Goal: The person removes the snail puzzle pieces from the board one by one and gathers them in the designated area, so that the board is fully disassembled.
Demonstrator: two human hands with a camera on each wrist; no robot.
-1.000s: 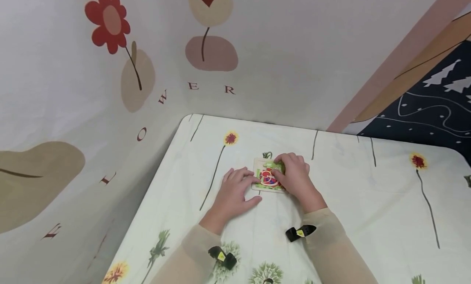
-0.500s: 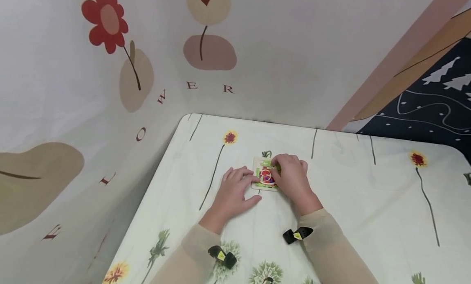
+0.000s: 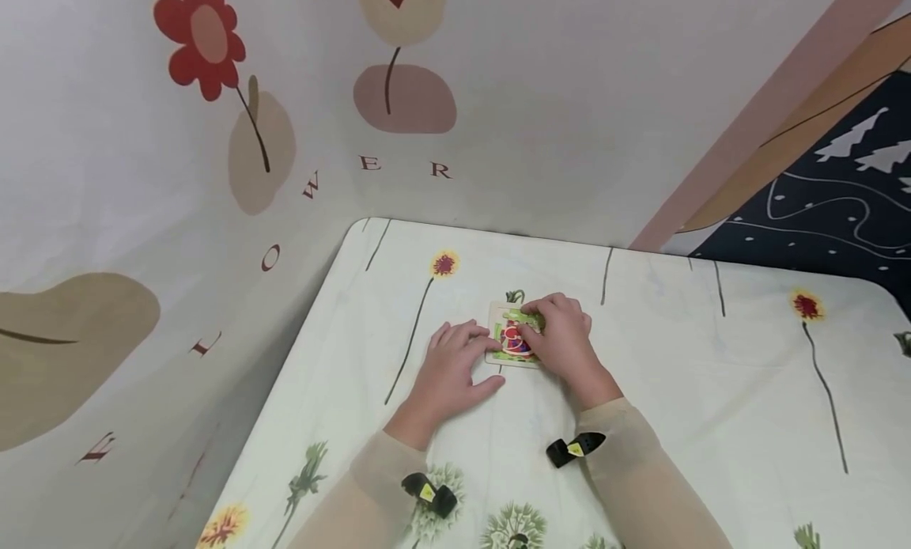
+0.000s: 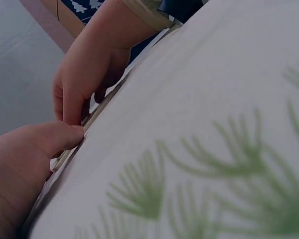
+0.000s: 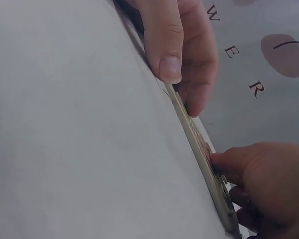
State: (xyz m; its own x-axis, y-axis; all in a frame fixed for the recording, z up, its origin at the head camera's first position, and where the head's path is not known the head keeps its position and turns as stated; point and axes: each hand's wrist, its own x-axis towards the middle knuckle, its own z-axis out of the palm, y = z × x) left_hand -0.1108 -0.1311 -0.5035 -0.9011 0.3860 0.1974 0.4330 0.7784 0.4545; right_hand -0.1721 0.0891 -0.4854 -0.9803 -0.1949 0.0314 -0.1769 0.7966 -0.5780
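A small wooden puzzle board with a red, blue and green picture lies flat on the table. My left hand is spread at its left side, its fingertips resting on the board's left edge and the thumb held apart. My right hand comes over the board's right part, thumb and forefinger pinching a green puzzle piece at the upper right. That hand covers the right edge of the board. Seen from the right wrist, the board appears edge-on, with the right thumb touching its upper face.
A white cloth printed with flowers covers the table. Pale printed hangings rise behind and to the left, and a dark panel with white trees stands at the back right. Each wrist wears a black camera strap.
My right hand has shifted slightly left over the board, its thumb and forefinger moving with the green piece. The left hand stays in place.
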